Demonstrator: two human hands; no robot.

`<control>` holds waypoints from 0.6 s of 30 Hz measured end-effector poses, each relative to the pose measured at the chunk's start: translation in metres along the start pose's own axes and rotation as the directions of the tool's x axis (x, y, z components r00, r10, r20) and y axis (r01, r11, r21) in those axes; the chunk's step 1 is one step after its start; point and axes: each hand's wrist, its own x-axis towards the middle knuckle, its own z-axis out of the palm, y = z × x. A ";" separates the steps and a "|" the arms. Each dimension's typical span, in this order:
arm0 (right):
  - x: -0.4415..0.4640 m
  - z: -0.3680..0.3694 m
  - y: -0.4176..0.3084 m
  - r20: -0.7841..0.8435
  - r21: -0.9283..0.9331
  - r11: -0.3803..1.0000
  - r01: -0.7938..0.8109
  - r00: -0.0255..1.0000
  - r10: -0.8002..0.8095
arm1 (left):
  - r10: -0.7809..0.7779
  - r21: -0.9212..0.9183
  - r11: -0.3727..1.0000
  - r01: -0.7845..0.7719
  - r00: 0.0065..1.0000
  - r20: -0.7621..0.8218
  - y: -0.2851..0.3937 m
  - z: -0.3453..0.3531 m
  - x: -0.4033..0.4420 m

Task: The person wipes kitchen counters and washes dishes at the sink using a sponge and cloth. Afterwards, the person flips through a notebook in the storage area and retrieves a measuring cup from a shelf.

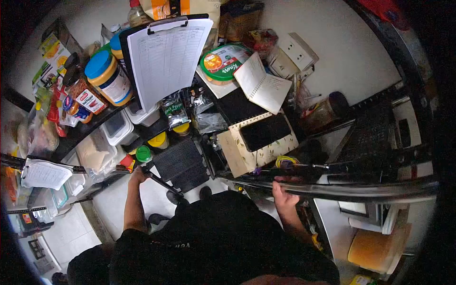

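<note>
My left hand (pixel 138 175) is low at the left, its fingers at the end of a dark bar (pixel 164 183) by the ribbed black panel (pixel 179 164); its grip is too small to make out. On the right, my right hand (pixel 285 194) is at the dark shelf edge (pixel 342 188), fingers bent against it and partly hidden. A phone (pixel 265 132) rests on a patterned notebook (pixel 289 138) just above that hand. The green-lidded jar (pixel 143 153) stands near my left hand.
A clipboard (pixel 166 57) with papers stands upright on the shelf. Around it are a blue-lidded jar (pixel 111 80), a green Knorr tub (pixel 224 61), an open spiral notebook (pixel 266 85) and clear containers (pixel 115 126). A smaller clipboard (pixel 46 174) hangs at far left.
</note>
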 end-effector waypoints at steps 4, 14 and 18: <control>0.001 -0.002 0.004 0.011 -0.025 0.997 0.070 0.997 -0.070 | -0.183 0.005 0.983 0.184 0.983 -0.029 0.055 -0.039 -0.021; -0.001 -0.005 -0.002 0.033 -0.132 0.990 0.047 0.999 -0.043 | -0.379 0.120 0.908 0.401 0.909 -0.172 0.146 -0.077 -0.033; -0.009 0.001 0.017 -0.123 -0.056 0.992 0.117 0.985 -0.123 | -0.407 0.016 0.908 0.418 0.892 -0.199 0.114 -0.060 -0.028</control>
